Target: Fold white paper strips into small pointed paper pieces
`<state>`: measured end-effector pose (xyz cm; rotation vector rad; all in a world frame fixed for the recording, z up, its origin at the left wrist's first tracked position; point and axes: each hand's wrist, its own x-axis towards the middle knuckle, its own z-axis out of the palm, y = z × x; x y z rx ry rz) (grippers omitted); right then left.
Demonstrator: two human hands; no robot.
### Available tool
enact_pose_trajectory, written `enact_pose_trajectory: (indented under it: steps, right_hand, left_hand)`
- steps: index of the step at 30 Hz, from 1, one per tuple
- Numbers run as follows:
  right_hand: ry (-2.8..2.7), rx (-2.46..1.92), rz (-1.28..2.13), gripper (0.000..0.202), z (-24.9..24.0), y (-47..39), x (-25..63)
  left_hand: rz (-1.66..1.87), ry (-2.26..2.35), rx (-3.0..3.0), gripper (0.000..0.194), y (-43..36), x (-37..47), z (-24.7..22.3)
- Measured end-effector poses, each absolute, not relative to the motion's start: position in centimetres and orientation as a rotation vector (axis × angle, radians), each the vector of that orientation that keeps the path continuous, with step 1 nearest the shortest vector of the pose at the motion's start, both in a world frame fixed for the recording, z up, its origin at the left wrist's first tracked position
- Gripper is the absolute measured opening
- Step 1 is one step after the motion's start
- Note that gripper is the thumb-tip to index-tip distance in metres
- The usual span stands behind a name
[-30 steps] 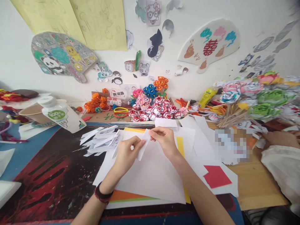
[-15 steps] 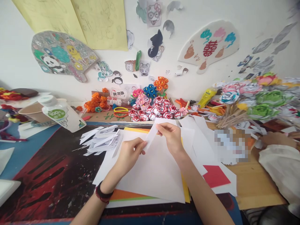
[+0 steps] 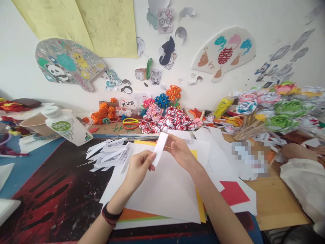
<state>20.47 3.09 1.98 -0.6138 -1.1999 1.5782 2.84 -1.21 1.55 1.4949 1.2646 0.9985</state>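
A narrow white paper strip [image 3: 159, 146] is held up slantwise over the stacked sheets. My left hand [image 3: 139, 166] is closed on its lower end, thumb on the front face. Just to the right, my right hand [image 3: 183, 153] has its fingers apart, reaching behind the strip's upper part. Their tips are partly hidden, so touching cannot be made out. Beneath both hands lies a large white sheet [image 3: 167, 189] on top of yellow, orange and green paper. A loose pile of white paper strips [image 3: 108, 154] is left of my left hand.
Red-and-white paper flowers [image 3: 171, 120] and a cardboard piece stand at the back. A white bottle [image 3: 67, 125] leans at the left. Red paper [image 3: 235, 193] lies at the right, near another person's sleeve [image 3: 302, 186]. More flowers fill the back right.
My right hand has let go of the strip's upper end, and its fingers are now behind it. The strip looks shorter and stands steeper. My left hand keeps its pinch.
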Motion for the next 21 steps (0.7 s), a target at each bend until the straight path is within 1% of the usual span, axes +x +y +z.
enact_pose_trajectory:
  steps: [1, 2, 5, 8, 14, 18, 21]
  right_hand:
    - [-1.258, -0.603, 1.603, 0.056, 1.9, 3.0, 20.4]
    - [-1.307, -0.616, 1.608, 0.054, 1.8, 2.9, 20.3]
    - [-1.378, -0.695, 1.589, 0.041, 1.5, 2.7, 20.1]
    - [-1.382, -0.726, 1.589, 0.036, 1.5, 2.5, 19.9]
    - [-1.486, -0.795, 1.494, 0.029, 2.1, 2.1, 19.4]
    - [-1.383, -0.916, 1.340, 0.027, 1.0, 2.5, 19.1]
    - [-1.344, -0.943, 1.322, 0.028, 0.3, 2.6, 18.9]
  left_hand:
    - [0.998, 1.236, 1.467, 0.036, -1.1, 2.8, 1.5]
    - [0.991, 1.208, 1.454, 0.038, -1.0, 2.7, 1.5]
    - [0.956, 1.162, 1.501, 0.042, -0.9, 2.7, 1.3]
    - [0.963, 1.184, 1.645, 0.044, -0.8, 2.7, 1.1]
    - [0.987, 1.349, 1.817, 0.039, -0.7, 2.6, 1.1]
    - [0.919, 1.314, 1.933, 0.039, -0.8, 2.5, 1.2]
    - [0.961, 1.329, 1.917, 0.034, -0.9, 2.5, 1.2]
